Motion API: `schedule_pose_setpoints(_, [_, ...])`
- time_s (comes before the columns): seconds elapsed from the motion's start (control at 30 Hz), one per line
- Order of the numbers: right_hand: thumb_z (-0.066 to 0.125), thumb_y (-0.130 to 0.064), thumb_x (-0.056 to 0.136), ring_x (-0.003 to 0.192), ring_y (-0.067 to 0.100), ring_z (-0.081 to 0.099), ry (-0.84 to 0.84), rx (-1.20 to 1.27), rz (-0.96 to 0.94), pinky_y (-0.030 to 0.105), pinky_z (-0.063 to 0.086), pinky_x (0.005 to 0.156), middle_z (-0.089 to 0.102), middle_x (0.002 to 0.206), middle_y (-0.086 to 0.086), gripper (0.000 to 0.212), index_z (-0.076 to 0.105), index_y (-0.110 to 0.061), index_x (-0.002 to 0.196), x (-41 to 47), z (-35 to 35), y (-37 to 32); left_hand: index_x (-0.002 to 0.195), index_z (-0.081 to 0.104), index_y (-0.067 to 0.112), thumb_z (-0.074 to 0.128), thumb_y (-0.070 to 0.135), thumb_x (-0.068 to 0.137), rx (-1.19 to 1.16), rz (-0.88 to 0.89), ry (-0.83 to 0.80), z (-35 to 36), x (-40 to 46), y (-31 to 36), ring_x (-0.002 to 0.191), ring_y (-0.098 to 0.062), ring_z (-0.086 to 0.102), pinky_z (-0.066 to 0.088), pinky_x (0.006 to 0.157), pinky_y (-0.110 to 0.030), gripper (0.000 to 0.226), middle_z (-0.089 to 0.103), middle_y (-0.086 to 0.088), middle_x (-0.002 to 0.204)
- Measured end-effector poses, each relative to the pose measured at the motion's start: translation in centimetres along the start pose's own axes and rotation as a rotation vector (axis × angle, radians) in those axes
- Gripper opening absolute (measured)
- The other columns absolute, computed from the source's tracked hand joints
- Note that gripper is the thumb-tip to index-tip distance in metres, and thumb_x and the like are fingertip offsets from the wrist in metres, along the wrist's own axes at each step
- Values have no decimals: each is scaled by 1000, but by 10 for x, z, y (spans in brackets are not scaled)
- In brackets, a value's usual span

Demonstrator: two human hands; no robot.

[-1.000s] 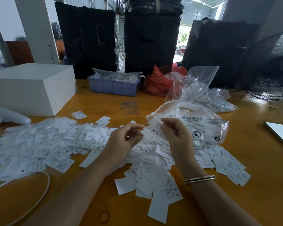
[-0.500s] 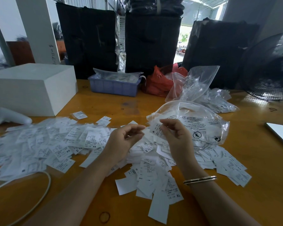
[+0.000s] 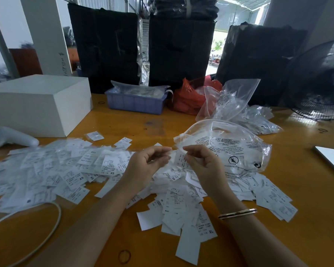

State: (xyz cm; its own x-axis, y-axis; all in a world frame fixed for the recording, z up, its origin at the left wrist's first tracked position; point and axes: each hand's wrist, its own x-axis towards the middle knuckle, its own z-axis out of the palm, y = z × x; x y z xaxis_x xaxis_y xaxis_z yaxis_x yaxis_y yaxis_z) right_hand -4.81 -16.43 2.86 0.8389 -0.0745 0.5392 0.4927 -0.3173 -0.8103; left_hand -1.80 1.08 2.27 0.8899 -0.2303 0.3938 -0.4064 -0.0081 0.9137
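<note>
Just above the middle of the table (image 3: 307, 218), 2 hands hover over a heap of white labels (image 3: 174, 205). The right hand (image 3: 202, 164) pinches 1 label (image 3: 178, 158) between thumb and forefinger. The left hand (image 3: 147, 166) has its fingers curled, tips at that label's left edge; whether it grips cannot be told. A clear bag (image 3: 235, 151) lies just behind, and a white box (image 3: 37, 105) sits toward the far left corner.

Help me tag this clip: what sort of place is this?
Probably a garment packing workshop: size labels heaped on the table, clear plastic bags, black wrapped bundles behind.
</note>
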Motion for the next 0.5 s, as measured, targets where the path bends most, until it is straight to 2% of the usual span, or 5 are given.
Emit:
schedule_pose_setpoints(0.07, [62,0,86,75,7,61,2,-4,-7,18,52,67,64,79,-12,37,62,-36,92,1,-1,0,95,68,32,68,4,83,-2,-3,-4,0,0,0,85,-2,68,51,70,-11,30,73,14,87])
schedule_pose_setpoints(0.17, [63,1,86,71,1,59,-63,-48,-10,15,48,63,63,77,-16,39,61,-38,93,0,1,1,94,68,36,68,6,83,20,6,-7,0,0,-2,86,-6,69,52,72,-14,32,73,11,88])
schedule_pose_setpoints(0.3, [64,-2,85,77,4,62,-121,-160,-36,20,54,70,63,79,-15,45,57,-46,92,-3,6,2,94,67,39,67,6,84,65,16,-20,0,0,-4,87,-5,68,52,74,-14,35,72,13,88])
schedule_pose_setpoints(0.37, [64,-2,85,77,3,62,-120,-159,-52,18,53,70,63,78,-17,47,57,-47,92,-3,6,2,94,67,39,68,7,84,78,22,-15,-1,1,-5,87,-4,67,52,76,-15,34,72,14,88])
schedule_pose_setpoints(0.5, [61,-1,87,81,11,64,-110,-128,-23,24,56,71,63,81,-15,48,57,-48,92,-3,5,0,94,67,38,68,7,84,103,28,6,-1,1,-5,86,-4,66,52,75,-16,32,71,15,87])
